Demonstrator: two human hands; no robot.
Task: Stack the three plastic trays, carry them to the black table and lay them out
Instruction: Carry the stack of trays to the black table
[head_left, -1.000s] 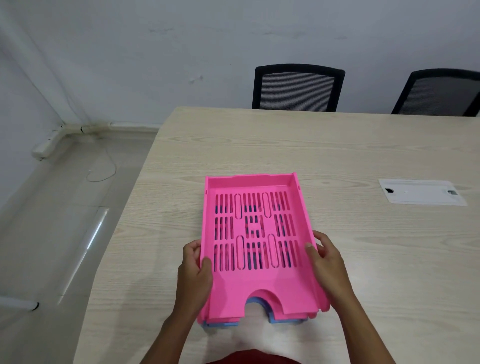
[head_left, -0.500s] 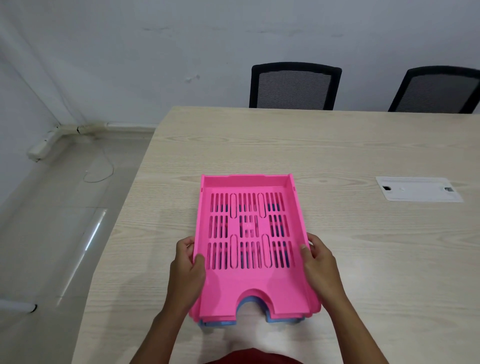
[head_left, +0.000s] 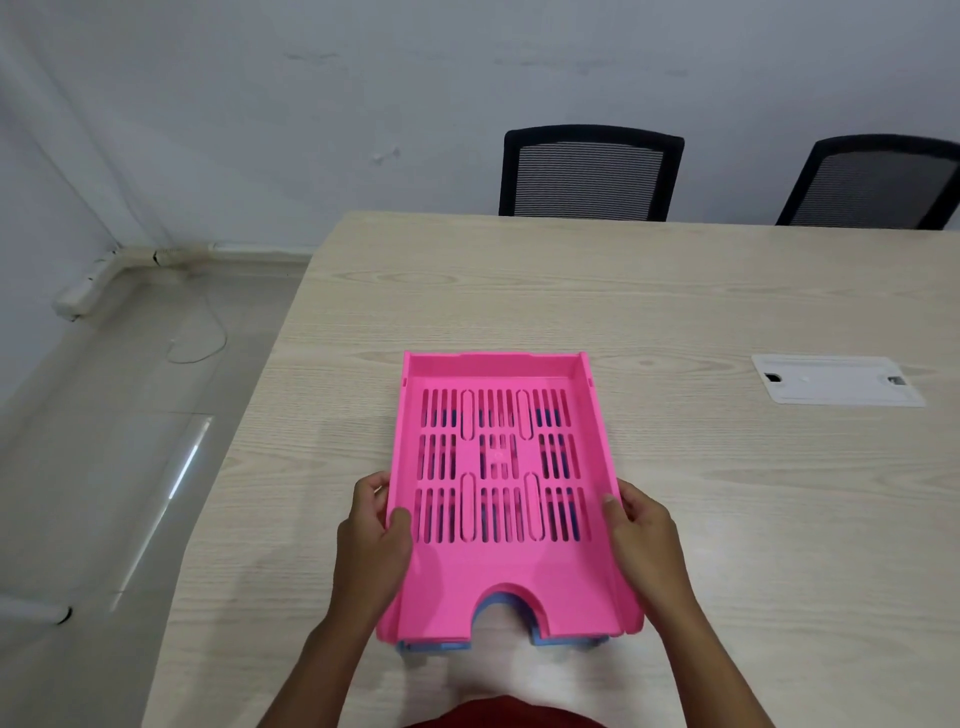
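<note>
A stack of plastic trays sits near the front edge of a light wooden table (head_left: 675, 291). The pink tray (head_left: 501, 577) is on top, slotted, with a curved notch at its near end. A blue tray (head_left: 434, 647) shows below it at the near corners and through the slots. Whether a third tray lies between them I cannot tell. My left hand (head_left: 373, 535) grips the stack's left side wall, thumb inside the rim. My right hand (head_left: 641, 538) grips the right side wall the same way.
A white cable cover plate (head_left: 836, 387) is set flush in the table to the right. Two black mesh chairs (head_left: 589, 171) (head_left: 878, 182) stand at the far side by the wall. Grey floor with a loose cable (head_left: 200, 338) lies to the left.
The stack has turned slightly and now lies squarer to me. Both hands have kept their grip on its sides.
</note>
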